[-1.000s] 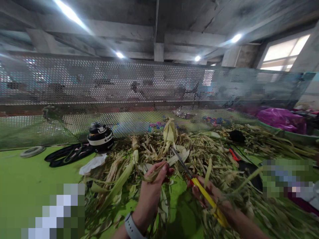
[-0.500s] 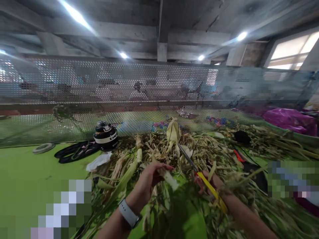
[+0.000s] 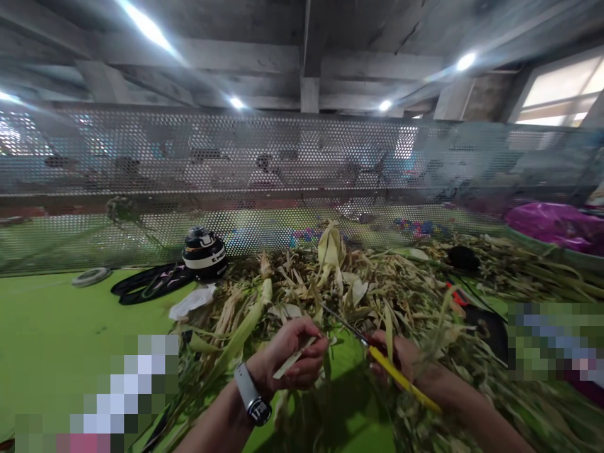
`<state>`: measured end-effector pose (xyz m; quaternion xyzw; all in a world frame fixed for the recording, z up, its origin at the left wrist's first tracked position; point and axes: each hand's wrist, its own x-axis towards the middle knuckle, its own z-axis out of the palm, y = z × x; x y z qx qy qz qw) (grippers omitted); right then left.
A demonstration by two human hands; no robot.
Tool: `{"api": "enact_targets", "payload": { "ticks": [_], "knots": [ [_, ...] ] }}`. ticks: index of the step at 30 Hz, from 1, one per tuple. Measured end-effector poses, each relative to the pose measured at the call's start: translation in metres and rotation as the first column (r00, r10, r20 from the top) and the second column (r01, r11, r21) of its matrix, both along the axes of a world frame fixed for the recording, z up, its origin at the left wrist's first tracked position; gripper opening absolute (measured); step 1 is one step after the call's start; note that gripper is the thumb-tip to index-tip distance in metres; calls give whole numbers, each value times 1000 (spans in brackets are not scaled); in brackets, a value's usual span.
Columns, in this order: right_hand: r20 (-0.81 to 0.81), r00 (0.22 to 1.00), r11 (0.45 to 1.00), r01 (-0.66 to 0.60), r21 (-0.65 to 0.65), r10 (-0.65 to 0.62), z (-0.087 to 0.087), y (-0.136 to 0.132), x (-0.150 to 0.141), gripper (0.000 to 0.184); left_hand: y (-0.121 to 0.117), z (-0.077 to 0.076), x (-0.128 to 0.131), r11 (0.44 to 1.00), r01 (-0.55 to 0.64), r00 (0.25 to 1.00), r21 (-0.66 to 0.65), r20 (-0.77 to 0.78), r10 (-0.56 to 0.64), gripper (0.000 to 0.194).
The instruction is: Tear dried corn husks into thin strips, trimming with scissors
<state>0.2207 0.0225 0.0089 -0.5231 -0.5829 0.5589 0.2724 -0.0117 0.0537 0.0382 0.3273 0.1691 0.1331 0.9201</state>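
My left hand (image 3: 302,352), with a watch on the wrist, is closed around a narrow pale strip of corn husk (image 3: 293,358). My right hand (image 3: 394,355) grips a tool with a long yellow handle (image 3: 403,380) and a slim metal end (image 3: 343,322). Its exact kind I cannot tell. The metal end points up and left, just above the left fingers. Beyond both hands lies a heap of dry corn husks (image 3: 368,277). A bundled pale husk piece (image 3: 331,248) stands upright on it. Left of it is a long green-yellow husk piece (image 3: 243,327).
A black jar-like item (image 3: 205,255) stands left of the heap, near a black strap (image 3: 146,283), a white ring (image 3: 91,277) and crumpled white tissue (image 3: 192,302). A perforated metal screen (image 3: 264,145) crosses behind. At right are a red-handled tool (image 3: 457,294) and a purple bag (image 3: 552,223).
The left hand has turned and drawn its fingers in around the husk strip, its watch face now showing. The tool's tip has swung left and down, away from the upright husk bundle.
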Motion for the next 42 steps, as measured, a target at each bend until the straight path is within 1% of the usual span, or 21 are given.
{"api": "enact_targets", "payload": {
  "ticks": [2,4,6,7,8,10,11,13,15,18,21,25,28,31,33,35,37,38,39,40,42],
  "knots": [
    [24,1000,1000,-8,24,7,13,-3,-1,16,-2,-2,1,999,25,996,45,-84,-21,30],
    [64,998,998,-21,62,17,25,-6,-1,15,-4,-1,1,991,34,984,126,-179,-11,34],
    [135,990,990,-50,131,32,30,-7,0,15,-7,3,1,973,9,964,232,-261,54,35],
    [175,984,984,-65,166,36,30,-7,1,15,-8,5,1,952,-29,949,306,-291,122,31],
    [205,978,979,-76,188,37,29,-6,2,16,-10,8,2,918,-72,930,390,-307,203,25],
    [225,974,976,-75,205,28,22,-4,5,16,-14,13,3,827,-163,884,538,-292,365,15],
    [227,974,976,-73,206,25,18,-2,6,17,-15,14,4,797,-194,872,573,-272,407,17],
    [219,976,976,-67,205,21,13,0,7,17,-17,15,6,793,-211,869,571,-262,420,31],
    [208,978,973,-68,219,22,12,0,7,19,-18,14,6,796,-189,863,575,-290,414,39],
    [205,979,971,-54,234,5,15,-2,5,16,-19,12,5,751,-143,845,645,-315,431,35],
    [227,974,962,-35,272,-28,15,-2,5,12,-20,14,4,736,-120,848,666,-316,425,33],
    [248,968,951,-52,303,-26,6,4,11,16,-21,18,5,711,-177,834,680,-280,475,38],
    [254,967,964,-60,260,-8,1,9,14,20,-19,18,6,711,-222,820,667,-267,507,45],
    [217,976,973,-55,223,5,5,9,14,21,-15,16,6,706,-246,791,664,-284,542,49],
    [179,983,979,-65,196,30,9,7,15,21,-12,15,5,681,-272,763,679,-279,583,49],
    [146,988,986,-77,147,55,14,5,16,21,-9,14,4,636,-327,725,699,-246,644,46],
    [153,985,989,-97,113,79,18,2,17,21,-8,14,3,590,-382,680,711,-215,700,44],
    [171,981,988,-108,111,88,20,1,18,21,-8,13,3,578,-395,665,714,-212,716,43],
    [190,977,986,-119,119,95,22,0,17,20,-7,13,3,579,-396,659,713,-218,719,43],
    [204,974,982,-128,136,99,25,-2,16,20,-8,13,4,592,-386,664,707,-232,710,43],
    [205,974,978,-132,161,98,30,-4,13,16,-9,13,5,637,-355,695,684,-263,669,44]
  ]
}}
